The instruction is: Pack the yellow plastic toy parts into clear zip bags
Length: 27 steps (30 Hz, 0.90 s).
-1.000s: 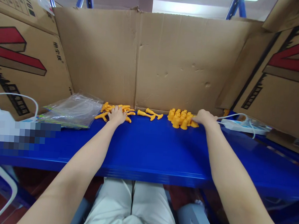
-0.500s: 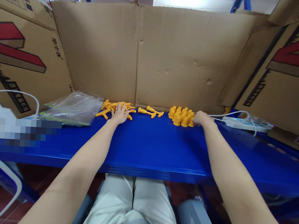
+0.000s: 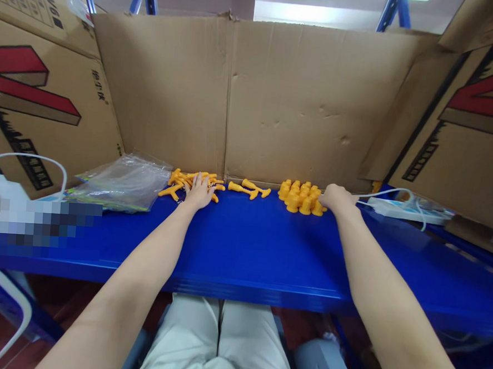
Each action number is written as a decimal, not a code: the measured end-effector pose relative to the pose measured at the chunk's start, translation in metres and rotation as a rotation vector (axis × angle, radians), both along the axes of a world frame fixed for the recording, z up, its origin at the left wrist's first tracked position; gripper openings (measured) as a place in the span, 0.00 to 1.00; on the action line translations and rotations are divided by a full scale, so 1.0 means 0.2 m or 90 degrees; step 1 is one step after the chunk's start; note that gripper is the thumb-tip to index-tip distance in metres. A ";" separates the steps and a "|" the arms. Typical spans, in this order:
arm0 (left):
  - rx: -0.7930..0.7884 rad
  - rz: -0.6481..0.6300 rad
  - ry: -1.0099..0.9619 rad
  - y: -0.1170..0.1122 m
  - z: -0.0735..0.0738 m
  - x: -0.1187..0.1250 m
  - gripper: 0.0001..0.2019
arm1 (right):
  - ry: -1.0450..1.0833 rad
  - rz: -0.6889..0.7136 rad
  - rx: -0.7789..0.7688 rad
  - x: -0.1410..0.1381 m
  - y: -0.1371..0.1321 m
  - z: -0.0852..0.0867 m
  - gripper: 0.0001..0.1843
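My left hand (image 3: 199, 193) lies with its fingers spread over a pile of orange-yellow T-shaped plastic pieces (image 3: 171, 190), several with small metal chains. Two similar T-shaped pieces (image 3: 255, 188) lie apart, right of the pile. Farther right stands a tight cluster of orange-yellow plastic cups (image 3: 299, 197), set in rows with narrow ends up. At the right side of that cluster is my right hand (image 3: 340, 198), its fingertips against or very near the end cups. Its fingers are bent and mostly out of sight, so any grip is hidden.
Clear plastic bags (image 3: 121, 179) lie to the left on the blue table (image 3: 251, 246). White power strips with cables (image 3: 409, 211) sit at the right, and a white charger (image 3: 7, 192) at the left. A tall cardboard panel (image 3: 297, 104) closes off the back.
The view has tilted slightly, so everything sits a little lower. Both hands stay by the same piles; the cups at the right edge have shifted slightly among themselves.
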<state>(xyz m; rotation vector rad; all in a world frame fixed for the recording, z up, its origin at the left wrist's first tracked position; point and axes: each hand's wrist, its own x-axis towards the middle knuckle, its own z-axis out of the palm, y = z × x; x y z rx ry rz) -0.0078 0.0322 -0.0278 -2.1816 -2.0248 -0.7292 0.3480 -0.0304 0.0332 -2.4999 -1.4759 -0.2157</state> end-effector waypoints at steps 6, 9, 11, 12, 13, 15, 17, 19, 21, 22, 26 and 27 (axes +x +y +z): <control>0.017 -0.016 0.002 -0.02 0.03 0.03 0.26 | -0.114 0.244 0.109 -0.31 -0.02 0.09 0.17; 0.036 -0.031 -0.001 -0.02 0.03 0.04 0.25 | -0.130 0.486 -0.003 -0.50 0.07 0.06 0.16; 0.044 -0.039 -0.004 -0.02 0.04 0.04 0.24 | -0.102 0.534 -0.081 -0.61 0.16 0.02 0.18; 0.045 -0.044 -0.006 -0.02 0.04 0.04 0.24 | -0.097 0.539 -0.102 -0.65 0.20 0.01 0.18; 0.046 -0.048 -0.007 -0.02 0.04 0.04 0.24 | -0.095 0.537 -0.105 -0.69 0.25 -0.01 0.18; 0.047 -0.057 -0.012 -0.02 0.04 0.04 0.23 | -0.071 0.533 -0.109 -0.74 0.34 -0.04 0.17; 0.051 -0.066 -0.017 -0.03 0.04 0.04 0.24 | -0.040 0.516 -0.112 -0.78 0.41 -0.07 0.17; 0.056 -0.072 -0.021 -0.03 0.05 0.04 0.24 | -0.017 0.497 -0.109 -0.79 0.47 -0.11 0.18; 0.059 -0.076 -0.023 -0.03 0.05 0.05 0.23 | -0.019 0.490 -0.092 -0.81 0.50 -0.15 0.19; 0.061 -0.078 -0.023 -0.04 0.05 0.05 0.23 | -0.030 0.490 -0.082 -0.81 0.50 -0.16 0.20; 0.085 -0.076 -0.034 -0.03 0.06 0.06 0.22 | -0.076 0.482 -0.042 -0.82 0.47 -0.17 0.21; 0.096 -0.077 -0.038 -0.03 0.06 0.06 0.21 | -0.069 0.474 -0.016 -0.82 0.46 -0.16 0.21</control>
